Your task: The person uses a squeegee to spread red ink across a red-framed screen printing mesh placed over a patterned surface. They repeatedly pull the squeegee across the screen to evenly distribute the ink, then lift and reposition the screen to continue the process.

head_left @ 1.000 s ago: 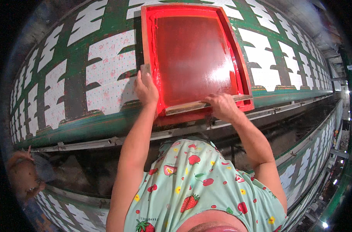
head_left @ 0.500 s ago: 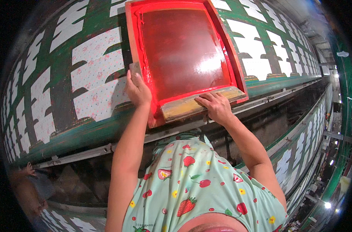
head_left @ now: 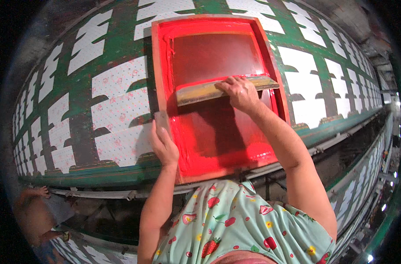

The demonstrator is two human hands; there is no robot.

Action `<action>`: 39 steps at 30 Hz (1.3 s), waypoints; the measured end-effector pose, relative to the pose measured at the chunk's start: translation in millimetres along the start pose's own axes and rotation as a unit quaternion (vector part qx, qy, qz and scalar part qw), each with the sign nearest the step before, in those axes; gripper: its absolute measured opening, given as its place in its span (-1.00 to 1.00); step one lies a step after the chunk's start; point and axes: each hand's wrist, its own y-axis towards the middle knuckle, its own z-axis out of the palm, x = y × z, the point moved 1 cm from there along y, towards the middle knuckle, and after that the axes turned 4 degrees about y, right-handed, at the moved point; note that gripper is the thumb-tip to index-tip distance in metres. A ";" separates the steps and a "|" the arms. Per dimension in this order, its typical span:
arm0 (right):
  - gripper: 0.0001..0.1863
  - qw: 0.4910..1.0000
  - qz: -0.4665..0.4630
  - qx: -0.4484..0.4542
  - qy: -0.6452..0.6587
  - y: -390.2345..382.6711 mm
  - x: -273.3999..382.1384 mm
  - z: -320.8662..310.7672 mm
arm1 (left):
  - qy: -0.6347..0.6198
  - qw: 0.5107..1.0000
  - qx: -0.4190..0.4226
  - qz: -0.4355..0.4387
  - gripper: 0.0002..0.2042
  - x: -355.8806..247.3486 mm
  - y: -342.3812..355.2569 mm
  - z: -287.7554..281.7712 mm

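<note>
Your right hand point(head_left: 241, 93) grips one squeegee point(head_left: 198, 93), now farther up; your left hand point(head_left: 166, 147) clasps one red screen-printing frame point(head_left: 158, 70).

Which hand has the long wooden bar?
The right hand, gripping the wooden bar across the red frame; the left hand is at the frame's left edge.

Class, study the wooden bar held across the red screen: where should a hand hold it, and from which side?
Probably around mid-length, over the top edge, coming from the person's side, as the right hand does. The long wooden bar spans most of the red screen, so a central grip should balance it.
</note>
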 end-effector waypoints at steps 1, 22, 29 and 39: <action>-0.55 0.999 0.025 0.025 -0.012 19.5 -14.0 5.2 | 0.010 1.000 0.001 -0.004 -0.48 -1.6 -0.9 -1.1; -0.65 0.994 0.036 0.043 -0.092 241.7 -200.5 34.6 | 0.061 0.998 -0.015 -0.023 -0.46 -0.5 -5.1 -0.3; -0.68 0.983 0.056 0.164 -0.062 201.4 -154.8 1.4 | 0.051 0.998 -0.016 -0.032 -0.47 -1.7 -3.6 2.4; -0.75 0.986 0.030 0.162 -0.014 15.8 -20.6 -26.1 | -0.024 1.000 -0.010 -0.009 -0.46 4.0 1.1 2.8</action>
